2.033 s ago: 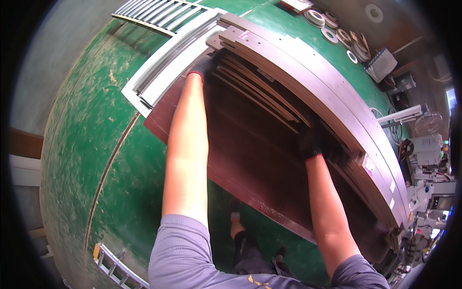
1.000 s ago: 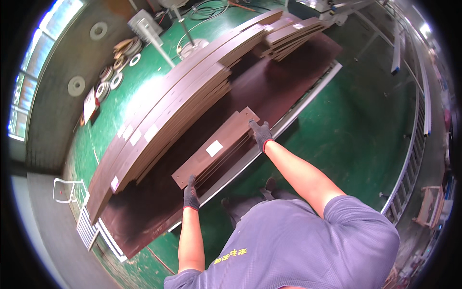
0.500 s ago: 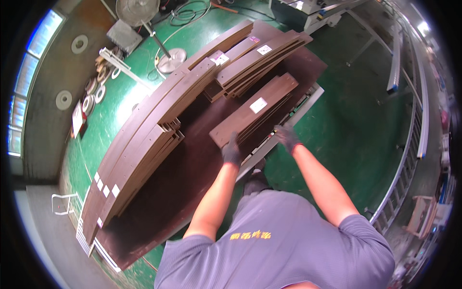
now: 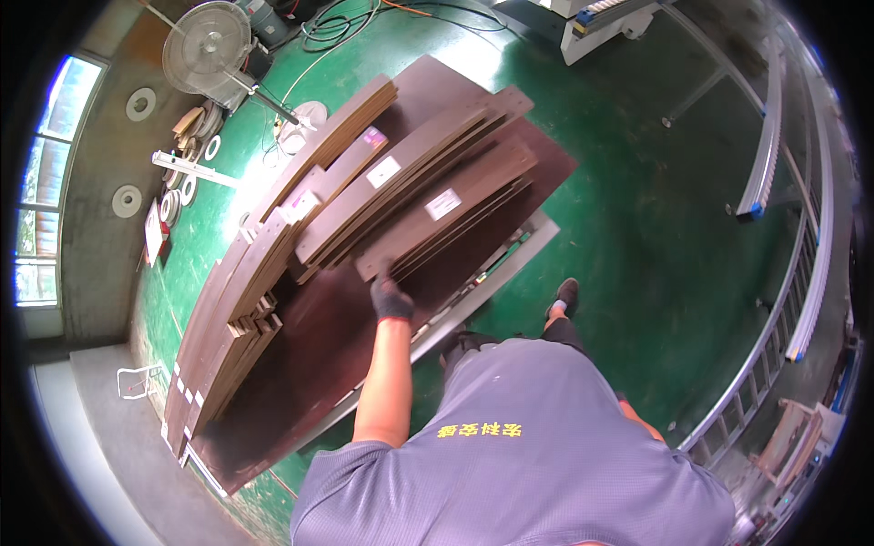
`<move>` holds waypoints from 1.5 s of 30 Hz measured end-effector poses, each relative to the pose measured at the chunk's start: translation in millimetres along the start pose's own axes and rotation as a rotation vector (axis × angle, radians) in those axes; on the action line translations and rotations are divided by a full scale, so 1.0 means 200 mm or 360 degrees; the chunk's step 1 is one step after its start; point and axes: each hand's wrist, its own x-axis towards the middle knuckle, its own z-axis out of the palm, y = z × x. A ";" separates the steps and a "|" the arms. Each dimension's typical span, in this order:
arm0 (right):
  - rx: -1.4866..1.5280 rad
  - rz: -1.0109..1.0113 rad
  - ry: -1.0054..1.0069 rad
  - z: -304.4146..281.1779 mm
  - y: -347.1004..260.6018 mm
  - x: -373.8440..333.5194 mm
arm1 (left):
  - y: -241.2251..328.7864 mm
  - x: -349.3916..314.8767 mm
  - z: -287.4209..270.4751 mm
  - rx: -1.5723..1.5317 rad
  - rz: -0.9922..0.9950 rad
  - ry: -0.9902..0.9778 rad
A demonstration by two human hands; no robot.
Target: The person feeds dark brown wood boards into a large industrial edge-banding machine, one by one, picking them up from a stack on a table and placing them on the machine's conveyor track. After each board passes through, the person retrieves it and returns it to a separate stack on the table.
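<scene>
My left hand (image 4: 391,298), in a dark glove, is closed on the near-left end of a short stack of brown boards (image 4: 410,232). A finger or thumb lies over the top board's corner; the other fingers are partly hidden. This stack carries a white label (image 4: 443,205) and lies along the near side of a large dark brown panel (image 4: 300,382). Just beyond it, nearly alongside, is a longer stack of curved brown boards (image 4: 401,177), also labelled. My right arm (image 4: 639,419) hangs by my side, mostly behind my shirt, and its hand is hidden.
More curved board stacks (image 4: 228,300) line the panel's far edge. Beneath it, a light metal frame (image 4: 496,273) sticks out on the near side. A standing fan (image 4: 208,45) is at far left, cables (image 4: 341,25) behind, and a metal rail structure (image 4: 774,182) at right.
The short stack now lies closer to the longer stack, with my left hand still at its end. My right hand has left the panel's near edge and dropped behind my body. The view has shifted.
</scene>
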 end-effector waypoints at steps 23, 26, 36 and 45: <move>-0.0431 -0.1466 0.1780 -4.71 -0.13 -0.17 | -0.54 0.10 3.09 -0.0331 0.0340 -0.0600; -0.0179 -0.1338 0.1798 -5.02 0.11 0.01 | -0.81 0.47 3.63 0.0162 0.0457 -0.0827; 0.0114 -0.0411 0.1954 -6.16 0.55 1.04 | -1.44 1.31 4.89 0.1571 0.1274 -0.0578; 0.0285 -0.0458 0.1650 -6.65 0.69 1.33 | -1.49 1.58 5.31 0.1354 0.0831 -0.0628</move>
